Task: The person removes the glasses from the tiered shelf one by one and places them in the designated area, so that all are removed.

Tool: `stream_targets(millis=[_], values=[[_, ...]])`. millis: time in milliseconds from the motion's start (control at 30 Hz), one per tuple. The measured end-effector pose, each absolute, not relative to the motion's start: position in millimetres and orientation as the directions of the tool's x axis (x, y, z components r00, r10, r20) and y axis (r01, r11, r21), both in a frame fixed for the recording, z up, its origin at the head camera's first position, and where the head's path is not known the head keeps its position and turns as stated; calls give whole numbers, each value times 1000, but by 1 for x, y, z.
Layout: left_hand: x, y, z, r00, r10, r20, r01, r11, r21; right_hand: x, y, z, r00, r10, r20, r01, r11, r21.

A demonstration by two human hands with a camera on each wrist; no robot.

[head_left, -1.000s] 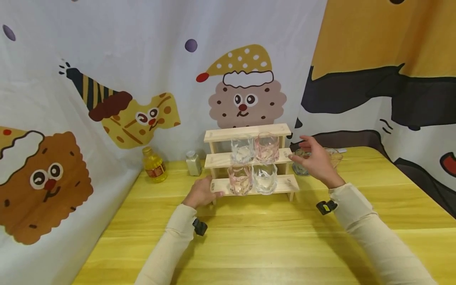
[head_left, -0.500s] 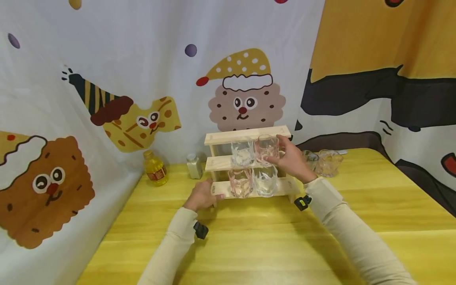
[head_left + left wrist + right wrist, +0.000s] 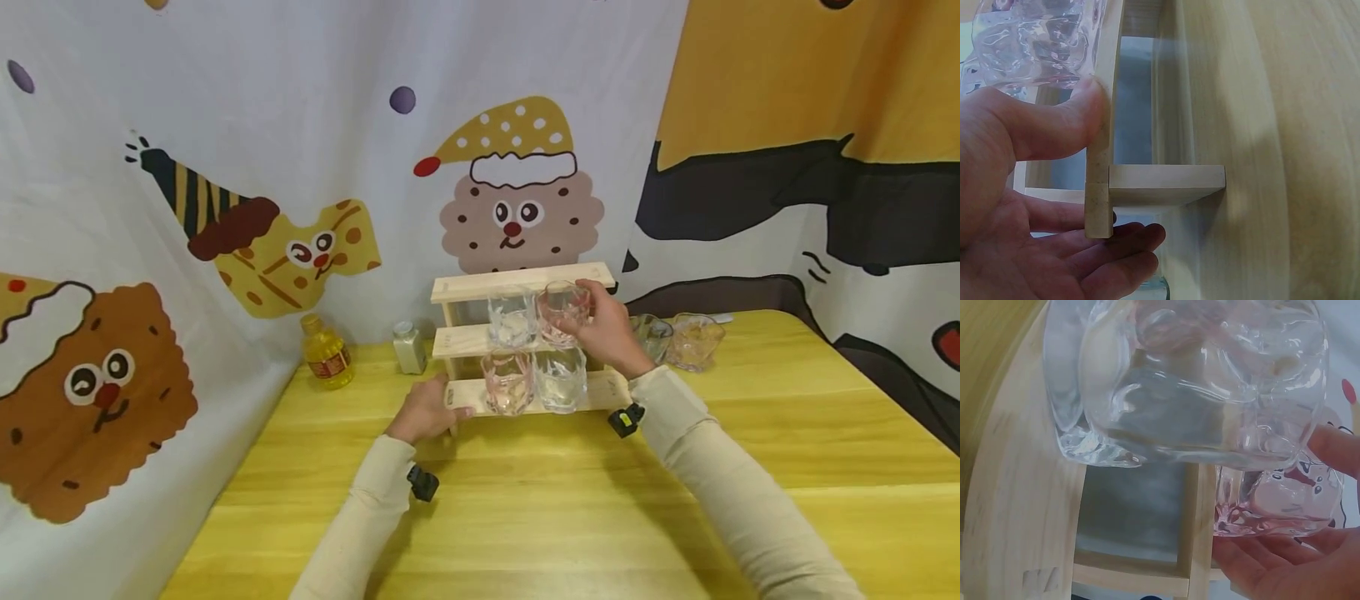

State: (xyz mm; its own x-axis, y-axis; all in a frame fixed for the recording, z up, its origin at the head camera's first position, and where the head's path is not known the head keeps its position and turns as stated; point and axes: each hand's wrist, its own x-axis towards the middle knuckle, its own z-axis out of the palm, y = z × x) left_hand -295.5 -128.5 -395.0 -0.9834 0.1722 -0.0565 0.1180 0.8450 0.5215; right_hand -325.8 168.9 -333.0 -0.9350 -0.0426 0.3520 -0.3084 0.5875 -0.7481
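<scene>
A three-tier wooden display rack (image 3: 468, 287) stands on the table. My left hand (image 3: 423, 410) grips the left end of its lowest board, thumb (image 3: 1088, 103) on the board's upper face and fingers around the end. With my right hand (image 3: 606, 333) I hold a pink glass tumbler (image 3: 1272, 506) by its right side, at the middle tier; in the right wrist view, thumb and fingers lie on opposite sides of it. A clear tumbler (image 3: 512, 318) stands to its left. Below, the lowest tier bears another pink tumbler (image 3: 507, 383) and another clear tumbler (image 3: 560, 383).
Left of the rack stand a bottle of yellow liquid (image 3: 327, 360) and a small lidded jar (image 3: 408, 348). A bluish glass (image 3: 654, 337) and a pinkish glass (image 3: 695, 343) are behind my right arm. A printed curtain (image 3: 337, 142) hangs behind the table (image 3: 525, 517).
My right hand has come in from the right of the rack and taken hold of the pink tumbler on the middle tier. The left hand has stayed on the lowest board.
</scene>
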Motion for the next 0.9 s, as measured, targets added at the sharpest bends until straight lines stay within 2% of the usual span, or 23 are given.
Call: stream_targets(millis=[367,900], values=[[-297,-129,-395,-984,176,-37,130,840,527,-323,180,-331,-929,15,370,-298,564,-770],[-297,-129,-394,-981,189,-37,143,847,511,-289,234,-318,-928,58,368,-270,576,-771]])
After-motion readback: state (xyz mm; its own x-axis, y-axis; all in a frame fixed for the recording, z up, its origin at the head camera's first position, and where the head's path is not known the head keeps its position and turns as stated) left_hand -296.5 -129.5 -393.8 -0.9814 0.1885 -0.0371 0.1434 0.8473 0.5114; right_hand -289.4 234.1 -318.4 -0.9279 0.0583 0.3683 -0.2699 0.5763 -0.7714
